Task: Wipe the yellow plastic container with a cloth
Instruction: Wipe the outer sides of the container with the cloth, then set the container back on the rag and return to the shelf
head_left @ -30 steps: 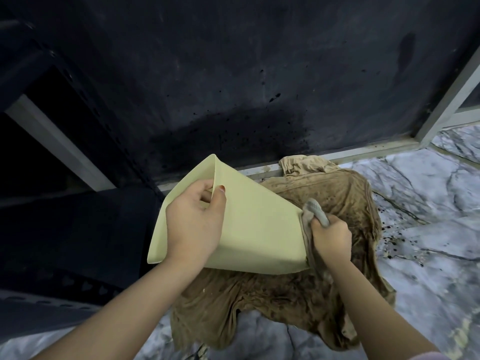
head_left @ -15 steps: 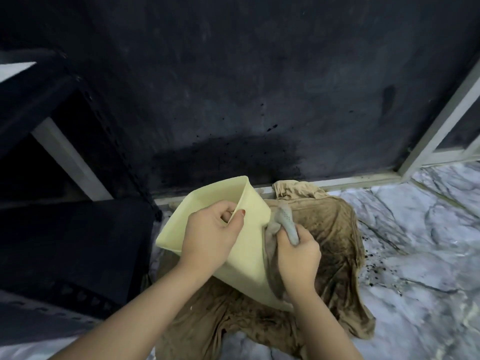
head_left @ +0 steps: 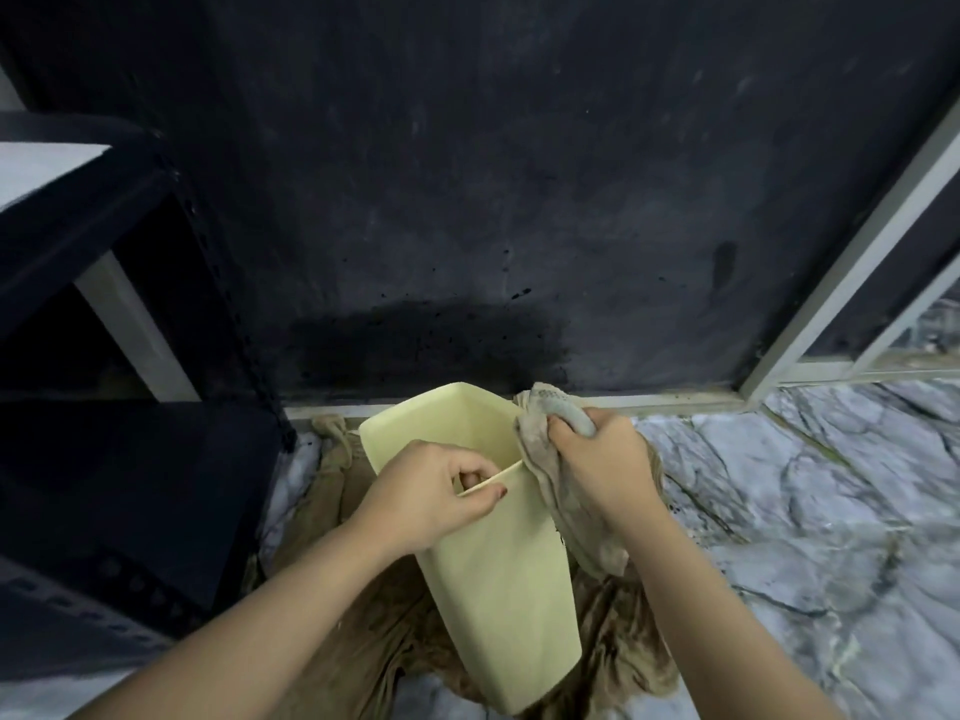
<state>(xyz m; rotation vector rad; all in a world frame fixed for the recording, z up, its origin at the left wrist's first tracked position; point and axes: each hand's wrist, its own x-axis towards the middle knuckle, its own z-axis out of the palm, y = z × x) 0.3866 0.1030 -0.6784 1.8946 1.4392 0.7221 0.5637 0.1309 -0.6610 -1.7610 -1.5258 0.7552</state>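
A pale yellow plastic container [head_left: 498, 589] is held nearly upright over the floor, its open mouth facing away and up. My left hand [head_left: 431, 493] pinches the near rim, fingers inside and thumb outside. My right hand [head_left: 602, 467] is closed on a grey-beige cloth [head_left: 545, 459] pressed against the container's right upper edge; the cloth's loose end hangs down along the right side.
A large stained brown cloth [head_left: 363, 646] lies spread on the marble floor [head_left: 779, 511] under the container. A dark wall [head_left: 467, 200] rises just behind. A black metal shelf rack [head_left: 130, 459] stands at the left, a pale frame post [head_left: 852, 252] at the right.
The container has swung from lying sideways to nearly upright, mouth now up. My right hand with the cloth has slid from the base end up to the rim.
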